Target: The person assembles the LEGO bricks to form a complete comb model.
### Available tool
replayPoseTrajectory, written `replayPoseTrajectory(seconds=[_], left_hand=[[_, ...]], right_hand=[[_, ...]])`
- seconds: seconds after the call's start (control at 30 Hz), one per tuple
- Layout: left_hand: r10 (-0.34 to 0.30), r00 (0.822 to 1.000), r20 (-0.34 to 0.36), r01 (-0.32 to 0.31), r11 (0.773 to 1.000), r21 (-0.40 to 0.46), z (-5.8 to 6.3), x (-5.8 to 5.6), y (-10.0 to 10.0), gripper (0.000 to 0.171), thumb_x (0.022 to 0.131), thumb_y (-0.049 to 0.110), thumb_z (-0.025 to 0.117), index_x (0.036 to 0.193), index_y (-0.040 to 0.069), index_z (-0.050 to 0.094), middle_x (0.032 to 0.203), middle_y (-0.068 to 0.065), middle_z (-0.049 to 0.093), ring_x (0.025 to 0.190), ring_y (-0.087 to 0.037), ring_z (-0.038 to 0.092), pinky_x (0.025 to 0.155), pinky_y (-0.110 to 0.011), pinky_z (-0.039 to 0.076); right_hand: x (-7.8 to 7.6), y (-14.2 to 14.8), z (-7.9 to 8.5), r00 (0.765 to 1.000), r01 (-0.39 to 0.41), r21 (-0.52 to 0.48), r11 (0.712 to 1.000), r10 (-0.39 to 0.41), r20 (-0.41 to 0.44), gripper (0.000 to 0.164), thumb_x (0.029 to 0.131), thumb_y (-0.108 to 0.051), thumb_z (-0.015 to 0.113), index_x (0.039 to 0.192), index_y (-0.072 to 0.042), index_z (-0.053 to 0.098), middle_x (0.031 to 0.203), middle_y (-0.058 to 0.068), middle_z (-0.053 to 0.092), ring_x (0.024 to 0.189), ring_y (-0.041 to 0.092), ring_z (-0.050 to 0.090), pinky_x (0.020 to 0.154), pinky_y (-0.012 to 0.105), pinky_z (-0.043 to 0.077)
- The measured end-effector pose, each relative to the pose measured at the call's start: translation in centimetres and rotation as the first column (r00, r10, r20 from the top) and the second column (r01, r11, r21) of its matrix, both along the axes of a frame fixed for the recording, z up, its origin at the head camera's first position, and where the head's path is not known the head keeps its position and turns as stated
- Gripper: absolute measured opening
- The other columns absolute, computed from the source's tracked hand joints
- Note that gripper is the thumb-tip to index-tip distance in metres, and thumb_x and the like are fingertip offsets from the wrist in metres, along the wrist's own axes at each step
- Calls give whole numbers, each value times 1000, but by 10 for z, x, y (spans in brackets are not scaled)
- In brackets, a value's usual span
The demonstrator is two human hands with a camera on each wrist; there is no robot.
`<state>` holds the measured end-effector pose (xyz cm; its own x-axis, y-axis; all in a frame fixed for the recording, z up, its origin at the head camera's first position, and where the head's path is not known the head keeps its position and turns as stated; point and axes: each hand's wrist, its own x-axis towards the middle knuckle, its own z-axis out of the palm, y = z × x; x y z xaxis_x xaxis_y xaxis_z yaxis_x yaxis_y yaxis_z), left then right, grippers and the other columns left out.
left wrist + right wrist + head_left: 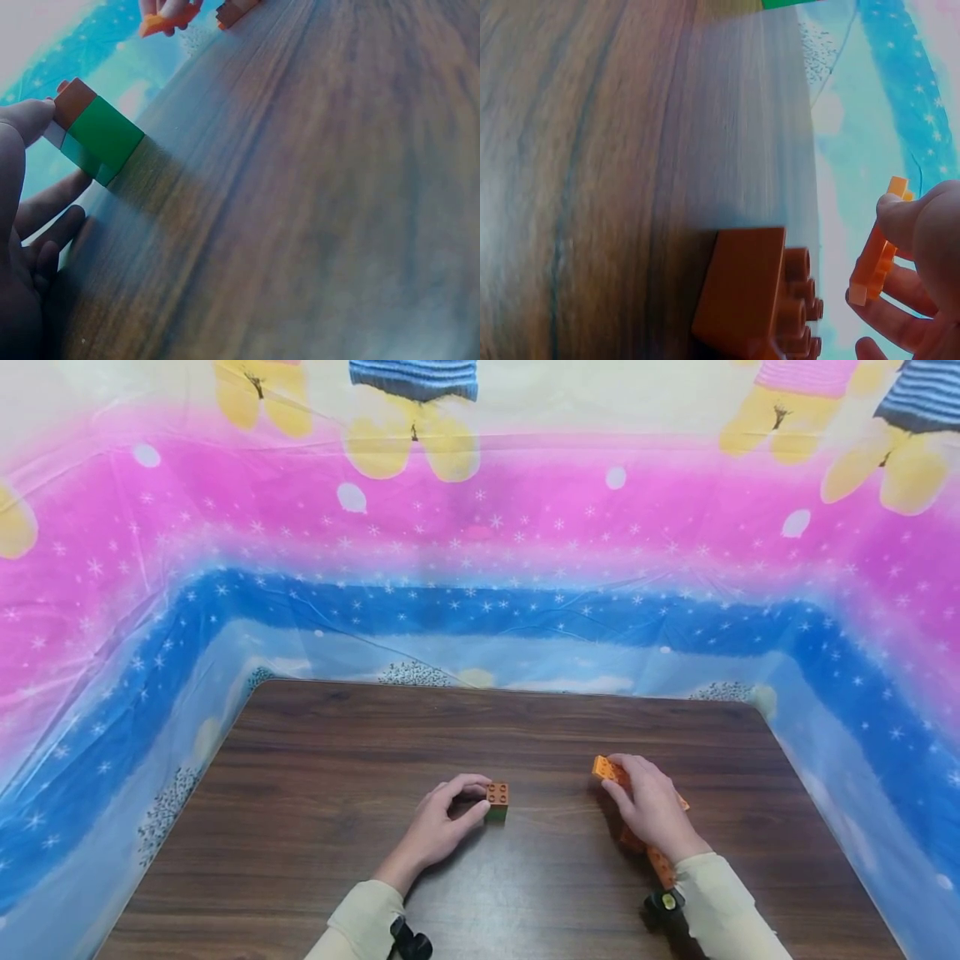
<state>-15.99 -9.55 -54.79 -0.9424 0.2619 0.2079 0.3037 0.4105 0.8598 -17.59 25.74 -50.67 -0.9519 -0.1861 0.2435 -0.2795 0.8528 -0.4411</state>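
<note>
Left of the table's middle, my left hand (441, 825) grips a small two-brick stack between thumb and fingers. The stack has a brown brick (497, 793) on top of a green brick (103, 139), and it stands upright on the tabletop. My right hand (652, 806) pinches a thin, studded orange toy building brick (875, 251), held above the table. Below that hand and wrist lie brown bricks (662, 867), partly hidden by the hand in the head view. In the right wrist view a brown brick (742, 292) shows its studs close to the camera.
The wood-grain table (360, 735) has its far edge in front of a pink and blue patterned cloth (480, 527), which also hangs along both sides. A dark wrist camera (663, 906) sits at the right sleeve, another wrist camera (411, 941) at the left.
</note>
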Motion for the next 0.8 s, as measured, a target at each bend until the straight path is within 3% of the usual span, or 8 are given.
replayPoseTrajectory(seconds=[0.8], left_hand=[[1,1000,4,-1,1000,5,0,1,0,28,101,37,71,129,40,67,115,21,72,114,-11,62,102,-46,45]], right_hand=[[8,-38,6,983,-169,-86,982,161,-89,39,100,-22,74,136,-12,63,124,4,66,109,18,66,92,46,57]])
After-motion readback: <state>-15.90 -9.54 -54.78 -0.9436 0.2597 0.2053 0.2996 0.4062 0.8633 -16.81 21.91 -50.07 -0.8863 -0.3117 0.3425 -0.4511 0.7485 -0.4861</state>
